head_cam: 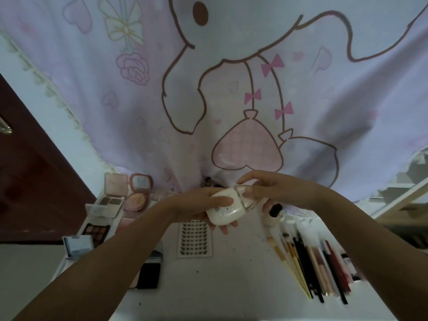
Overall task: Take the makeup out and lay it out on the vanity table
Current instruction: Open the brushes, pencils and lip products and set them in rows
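Fingers of the left hand (201, 205) are curled under and around a white bottle (225, 210), with the thumb laid across its front, so the bottle is cradled in the palm above the vanity table (208, 286). Its clear cap (243, 193) is pinched between the thumb and fingers of the right hand (273, 191), whose index finger is stretched out above the cap. Open palettes (105, 203) and a round compact (137, 193) are laid out along the table's left side. A tray of false lashes (194, 239) is seen just below the hands, and brushes and pencils (317, 267) are lined up on the right, near a dark-capped bottle (274, 215).
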### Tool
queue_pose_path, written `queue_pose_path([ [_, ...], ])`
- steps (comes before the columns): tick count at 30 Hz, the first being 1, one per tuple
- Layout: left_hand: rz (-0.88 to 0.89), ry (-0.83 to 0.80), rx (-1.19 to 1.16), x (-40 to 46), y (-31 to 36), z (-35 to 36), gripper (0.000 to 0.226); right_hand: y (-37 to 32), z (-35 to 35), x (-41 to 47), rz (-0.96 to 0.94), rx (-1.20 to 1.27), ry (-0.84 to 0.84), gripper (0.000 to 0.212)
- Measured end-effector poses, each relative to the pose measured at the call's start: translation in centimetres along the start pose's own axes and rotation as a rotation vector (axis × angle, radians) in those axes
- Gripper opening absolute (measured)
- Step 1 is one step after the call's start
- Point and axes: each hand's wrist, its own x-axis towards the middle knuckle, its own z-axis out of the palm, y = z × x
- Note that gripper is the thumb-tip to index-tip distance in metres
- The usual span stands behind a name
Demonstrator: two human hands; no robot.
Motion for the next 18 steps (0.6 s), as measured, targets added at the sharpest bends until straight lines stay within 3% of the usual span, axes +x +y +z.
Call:
queue_pose_path([
  [5, 0.006, -0.007, 0.013, 0.0, -0.3, 0.2, 0.023, -0.2, 0.9, 0.4, 0.219, -0.066, -0.024, 0.066],
  [11, 0.030, 0.080, 0.063, 0.2, -0.5, -0.1, 0.021, 0.5, 0.9, 0.4, 0.148, -0.120, 0.000, 0.030],
  [15, 0.044, 0.114, 0.144, 0.5, -0.2, 0.1, 0.017, 0.4, 1.0, 0.5, 0.267, -0.018, 0.012, 0.060],
  [18, 0.050, 0.141, 0.223, 1.0, -0.2, 0.3, 0.019, 0.3, 1.0, 0.8, 0.256, -0.019, 0.035, 0.054],
])
